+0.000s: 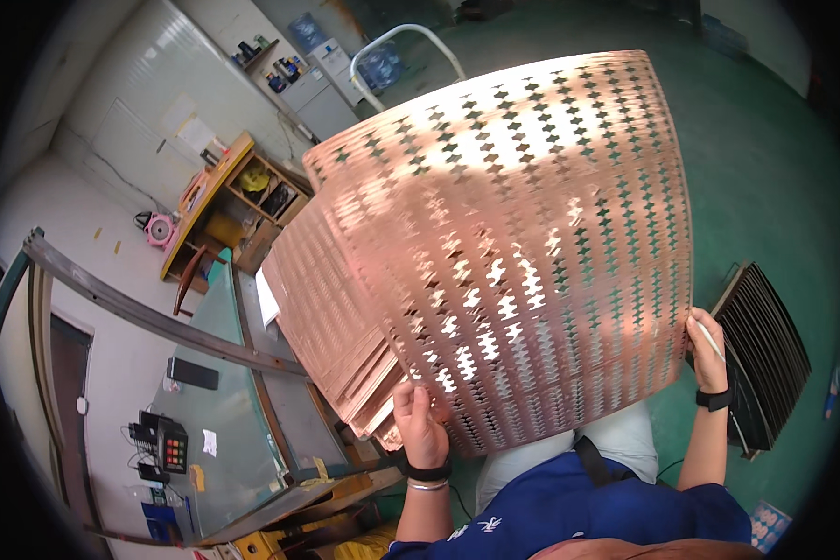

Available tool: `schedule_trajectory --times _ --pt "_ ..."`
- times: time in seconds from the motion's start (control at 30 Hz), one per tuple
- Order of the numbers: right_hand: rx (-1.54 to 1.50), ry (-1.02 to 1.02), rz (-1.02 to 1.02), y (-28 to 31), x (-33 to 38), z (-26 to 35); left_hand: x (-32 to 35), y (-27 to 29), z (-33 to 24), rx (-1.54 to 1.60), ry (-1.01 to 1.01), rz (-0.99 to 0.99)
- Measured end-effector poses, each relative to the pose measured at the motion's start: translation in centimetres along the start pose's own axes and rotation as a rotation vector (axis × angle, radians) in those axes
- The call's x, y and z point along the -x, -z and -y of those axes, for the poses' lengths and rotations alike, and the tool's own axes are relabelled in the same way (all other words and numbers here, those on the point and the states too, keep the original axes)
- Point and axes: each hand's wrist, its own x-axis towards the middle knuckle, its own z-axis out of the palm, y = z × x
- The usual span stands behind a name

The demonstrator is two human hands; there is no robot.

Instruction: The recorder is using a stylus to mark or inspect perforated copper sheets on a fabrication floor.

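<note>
Coppery sheet [523, 224], stack [310, 294] partly behind, rack [765, 359] right

Grn-grey tbl [235, 408] on L w/ flat blk box [193, 373], btn unit [171, 446] & wht paper scrap [210, 442] on top.

sheet [523, 219]: copper, perforated in star-like rows | floor [756, 205]: green | shirt [555, 499]: blue | slatted rack [767, 359]: dark

2 forearms [427, 513] reaching up, well apart; left hand [422, 432] pinching, thumb [421, 403] pointing up; right hand [709, 353] gripping, sitting higher in view.
</note>
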Motion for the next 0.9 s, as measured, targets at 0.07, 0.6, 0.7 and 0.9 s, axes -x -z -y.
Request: schedule_trajectory --times 0.07,0.6,0.7,0.9 --pt "0.001 -0.011 -0.044 0.0 0.0 -0.6 -0.1 -0.2 0.1 0.001 0.014 0.013" --pt "-0.133 0.072 -0.046 2.8 -3.4 1.5 -0.9 -1.6 0.6 -0.016 0.105 0.085" --pt "-0.094 0.159 -0.016 1.6 -4.7 4.3 -0.7 -2.2 0.4 0.005 0.098 0.117" --pt "-0.214 0.199 -0.009 2.0 -6.5 5.3 -0.6 -2.4 0.9 0.041 0.136 0.155"
